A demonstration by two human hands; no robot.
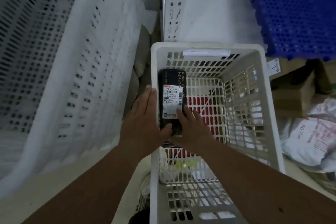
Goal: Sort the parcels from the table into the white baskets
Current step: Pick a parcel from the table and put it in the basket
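Left hand (145,114), centre of frame: fingers straight and laid along the left edge of the parcel (171,96), thumb curled round its near end. It holds the parcel from the left side, over the left rim of the basket (261,85).

Right hand (190,129), just right of the left: fingers spread and nearly straight, fingertips resting on the lower right corner of the parcel's label (172,102). The palm lies at the parcel's near end; whether the thumb hooks beneath is hidden, probably not.

Parcel: black, oblong, lying flat with long axis running up the frame, white lettering along its right edge, white barcode label on top. It sits inside the basket against the left wall, held between both hands; I cannot tell if it touches the basket floor.

Basket: white, slotted walls and floor, centre to lower right of frame. A white tag (206,53) lies on its far rim. Red shows through the floor slots.

Left of frame: large white crate (72,60) with perforated walls, tilted, blurred.

Upper right: blue perforated panel (298,11). Right edge: brown boxes (294,96); below them, white bags (312,140) with printed labels.
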